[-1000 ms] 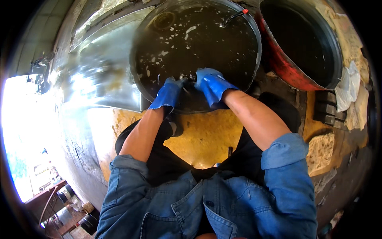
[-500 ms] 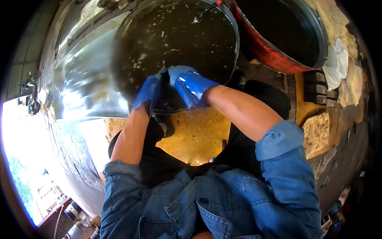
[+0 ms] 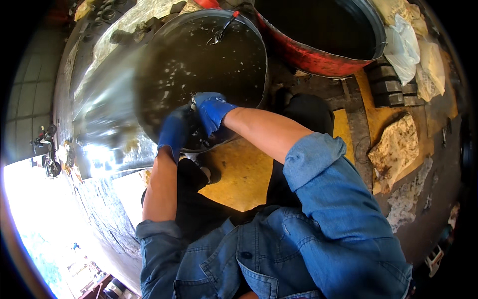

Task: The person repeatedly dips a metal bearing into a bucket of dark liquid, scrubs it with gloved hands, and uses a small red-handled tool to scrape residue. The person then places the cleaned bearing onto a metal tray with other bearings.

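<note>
Silvery sheet metal [image 3: 107, 142] lies at the left, thin-looking and smooth, running up beside the tub. Next comes the left hand [image 3: 174, 128] in a blue glove, blurred and dark towards its tips, so whether its fingers grip anything I cannot tell. Just past them a small piece [image 3: 193, 105] shows a pale glint, held between the two hands above the murky liquid; most of it is covered. Judging by that glint, it is probably hard and stiff, light enough for one hand, hardly fragile, but slippery when wet, so a pinch on opposite sides with dry-gripping glove fabric would suit better than a fingertip hold on one edge. Against it, the right hand [image 3: 211, 108], also gloved, has its fingers curled and seemingly closed on the piece. Further right are a red-tipped tool [image 3: 227, 26] leaning in the liquid, the tub's rim [image 3: 266, 64] and a red drum [image 3: 318, 61].
</note>
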`<action>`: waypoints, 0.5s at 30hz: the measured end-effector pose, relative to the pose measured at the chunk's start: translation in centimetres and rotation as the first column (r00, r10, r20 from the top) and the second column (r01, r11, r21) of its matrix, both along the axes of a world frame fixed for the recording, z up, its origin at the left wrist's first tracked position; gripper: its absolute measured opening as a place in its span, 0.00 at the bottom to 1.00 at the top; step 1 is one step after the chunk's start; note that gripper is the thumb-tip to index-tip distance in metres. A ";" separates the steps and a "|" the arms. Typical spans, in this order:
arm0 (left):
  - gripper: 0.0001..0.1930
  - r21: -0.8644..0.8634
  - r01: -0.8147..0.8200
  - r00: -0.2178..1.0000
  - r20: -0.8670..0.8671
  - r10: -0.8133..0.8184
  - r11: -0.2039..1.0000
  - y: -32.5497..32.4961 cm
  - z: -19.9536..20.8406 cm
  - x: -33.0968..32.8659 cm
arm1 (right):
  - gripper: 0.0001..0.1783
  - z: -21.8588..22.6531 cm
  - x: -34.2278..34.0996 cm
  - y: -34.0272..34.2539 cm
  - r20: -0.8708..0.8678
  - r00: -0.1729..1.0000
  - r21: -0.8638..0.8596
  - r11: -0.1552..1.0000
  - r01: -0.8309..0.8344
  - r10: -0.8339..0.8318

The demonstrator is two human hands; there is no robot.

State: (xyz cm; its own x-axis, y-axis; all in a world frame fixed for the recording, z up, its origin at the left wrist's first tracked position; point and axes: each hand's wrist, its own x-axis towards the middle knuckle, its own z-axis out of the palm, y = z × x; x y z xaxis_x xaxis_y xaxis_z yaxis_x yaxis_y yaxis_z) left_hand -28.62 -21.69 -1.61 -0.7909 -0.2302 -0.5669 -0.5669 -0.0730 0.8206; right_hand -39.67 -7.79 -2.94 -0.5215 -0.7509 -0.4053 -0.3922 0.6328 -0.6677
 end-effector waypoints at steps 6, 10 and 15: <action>0.26 -0.830 0.398 0.789 0.092 -0.607 0.391 3.7 7.6 1.5 | 0.20 -2.4 -1.2 2.7 -0.404 0.895 -0.272 0.909 -0.315 0.190; 0.19 -0.180 -0.133 0.991 -0.028 0.130 0.975 1.8 6.9 2.0 | 0.19 -1.3 -1.9 -0.7 -0.089 0.995 -0.099 0.994 -0.051 0.042; 0.19 0.077 -0.257 0.962 -0.073 0.263 0.963 1.2 5.9 3.8 | 0.19 0.2 -0.4 -1.9 -0.167 0.986 0.006 1.000 0.013 -0.012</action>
State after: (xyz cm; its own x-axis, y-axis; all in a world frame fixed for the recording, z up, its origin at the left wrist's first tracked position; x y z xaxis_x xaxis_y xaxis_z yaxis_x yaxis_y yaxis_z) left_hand -24.78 -20.48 4.33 -0.7533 -0.3983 -0.5233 -0.4519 -0.2646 0.8519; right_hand -40.06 -9.68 -2.74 -0.5914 -0.7413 -0.3174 -0.4898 0.6430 -0.5888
